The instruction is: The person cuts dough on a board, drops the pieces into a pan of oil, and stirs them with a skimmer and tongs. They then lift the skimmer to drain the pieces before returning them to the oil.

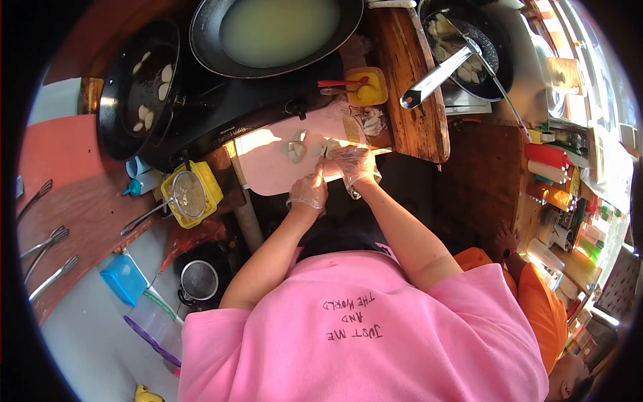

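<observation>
Both my hands wear clear plastic gloves and work close together at the near edge of a pink cutting board [264, 171]. My left hand [308, 192] is closed, its index finger pointing forward along a small dark edge, perhaps a blade; what it grips is hidden. To its right, my right hand [356, 165] curls its fingers down over the board beside small pale pieces. What lies under those fingers cannot be made out. Several whitish pieces [295, 147] rest on the board, just ahead of my left hand.
Beyond the board is a large wok [201, 40] of yellowish liquid. Pans with pale pieces stand left [106, 120] and right [506, 74], the right one under a long-handled utensil [435, 77]. A sieve [189, 194] lies on a yellow basket [213, 184]. A person in orange [539, 308] is behind right.
</observation>
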The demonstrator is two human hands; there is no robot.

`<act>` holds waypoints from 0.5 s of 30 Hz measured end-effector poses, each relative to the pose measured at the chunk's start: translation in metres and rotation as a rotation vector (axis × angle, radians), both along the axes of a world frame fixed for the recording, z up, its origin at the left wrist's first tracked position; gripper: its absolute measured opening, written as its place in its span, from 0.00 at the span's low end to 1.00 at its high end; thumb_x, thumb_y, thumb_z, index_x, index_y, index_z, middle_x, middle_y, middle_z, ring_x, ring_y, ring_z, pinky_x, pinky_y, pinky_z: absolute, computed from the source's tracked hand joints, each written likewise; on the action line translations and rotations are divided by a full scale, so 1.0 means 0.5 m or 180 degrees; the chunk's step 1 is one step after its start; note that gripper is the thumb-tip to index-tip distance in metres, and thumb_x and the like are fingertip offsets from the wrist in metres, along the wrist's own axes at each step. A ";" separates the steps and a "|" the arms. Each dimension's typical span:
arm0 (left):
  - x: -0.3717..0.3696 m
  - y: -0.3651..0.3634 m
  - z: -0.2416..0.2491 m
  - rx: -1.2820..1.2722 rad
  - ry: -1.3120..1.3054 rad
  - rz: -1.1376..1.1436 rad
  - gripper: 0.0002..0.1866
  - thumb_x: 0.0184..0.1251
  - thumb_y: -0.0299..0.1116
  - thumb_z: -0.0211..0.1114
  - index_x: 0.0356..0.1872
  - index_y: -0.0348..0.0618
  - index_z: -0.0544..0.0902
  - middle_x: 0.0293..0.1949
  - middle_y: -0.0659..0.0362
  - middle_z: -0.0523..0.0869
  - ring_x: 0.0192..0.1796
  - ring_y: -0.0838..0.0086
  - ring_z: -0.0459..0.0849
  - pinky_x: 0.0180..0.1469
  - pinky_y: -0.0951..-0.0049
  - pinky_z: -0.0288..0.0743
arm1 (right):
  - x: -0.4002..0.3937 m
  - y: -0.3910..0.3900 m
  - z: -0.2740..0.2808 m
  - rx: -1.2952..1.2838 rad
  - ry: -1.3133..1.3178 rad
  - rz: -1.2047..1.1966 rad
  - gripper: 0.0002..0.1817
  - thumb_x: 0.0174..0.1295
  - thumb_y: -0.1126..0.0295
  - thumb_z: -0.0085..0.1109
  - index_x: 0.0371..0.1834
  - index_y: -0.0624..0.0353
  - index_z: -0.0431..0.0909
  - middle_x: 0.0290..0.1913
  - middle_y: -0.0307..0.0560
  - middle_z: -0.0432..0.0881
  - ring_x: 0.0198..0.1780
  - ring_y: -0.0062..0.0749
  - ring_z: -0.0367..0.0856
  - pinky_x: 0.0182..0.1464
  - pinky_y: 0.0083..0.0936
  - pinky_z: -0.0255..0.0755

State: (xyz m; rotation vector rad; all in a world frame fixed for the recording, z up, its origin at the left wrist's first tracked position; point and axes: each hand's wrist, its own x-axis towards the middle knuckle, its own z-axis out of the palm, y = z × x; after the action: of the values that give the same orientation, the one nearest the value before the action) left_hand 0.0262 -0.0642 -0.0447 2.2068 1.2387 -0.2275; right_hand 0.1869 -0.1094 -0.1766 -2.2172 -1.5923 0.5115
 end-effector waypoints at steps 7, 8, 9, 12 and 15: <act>-0.015 0.014 0.055 -0.0320 -0.0332 0.0360 0.25 0.66 0.31 0.59 0.66 0.46 0.72 0.38 0.41 0.87 0.41 0.43 0.86 0.45 0.47 0.80 | -0.012 0.009 -0.004 0.0117 0.1499 -0.0953 0.10 0.63 0.62 0.56 0.33 0.51 0.86 0.34 0.36 0.89 0.36 0.27 0.87 0.36 0.28 0.78; -0.013 0.014 0.062 -0.0093 -0.0571 0.0372 0.26 0.66 0.30 0.60 0.66 0.46 0.72 0.42 0.40 0.87 0.43 0.43 0.86 0.47 0.47 0.80 | -0.010 0.007 0.006 0.0113 0.1502 -0.0960 0.10 0.63 0.62 0.56 0.33 0.51 0.86 0.34 0.36 0.89 0.36 0.27 0.87 0.36 0.28 0.78; -0.011 0.012 0.065 0.0135 -0.0809 0.0385 0.26 0.66 0.30 0.60 0.66 0.46 0.72 0.46 0.39 0.86 0.44 0.43 0.86 0.49 0.47 0.80 | -0.005 -0.001 0.009 0.0122 0.1033 -0.0603 0.11 0.63 0.62 0.55 0.33 0.52 0.86 0.34 0.36 0.88 0.36 0.27 0.87 0.36 0.28 0.78; -0.007 0.012 0.052 0.0213 -0.0848 0.0238 0.25 0.66 0.30 0.60 0.66 0.46 0.73 0.51 0.39 0.84 0.45 0.45 0.86 0.49 0.48 0.80 | -0.007 -0.006 -0.020 0.0287 0.0862 -0.0370 0.11 0.63 0.62 0.55 0.32 0.52 0.86 0.33 0.37 0.88 0.36 0.28 0.87 0.36 0.28 0.78; -0.003 0.016 0.052 0.0148 -0.0797 0.0194 0.26 0.67 0.31 0.59 0.67 0.47 0.72 0.46 0.40 0.86 0.44 0.45 0.87 0.47 0.48 0.81 | -0.013 -0.004 -0.030 0.0548 0.1319 -0.0641 0.10 0.61 0.63 0.56 0.30 0.52 0.86 0.33 0.37 0.88 0.35 0.28 0.87 0.35 0.29 0.77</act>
State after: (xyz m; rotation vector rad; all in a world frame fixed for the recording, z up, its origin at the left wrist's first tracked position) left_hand 0.0249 -0.0562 -0.0186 2.1550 1.1793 0.1005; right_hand 0.1807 -0.1116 -0.1914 -1.9571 -1.1431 0.6922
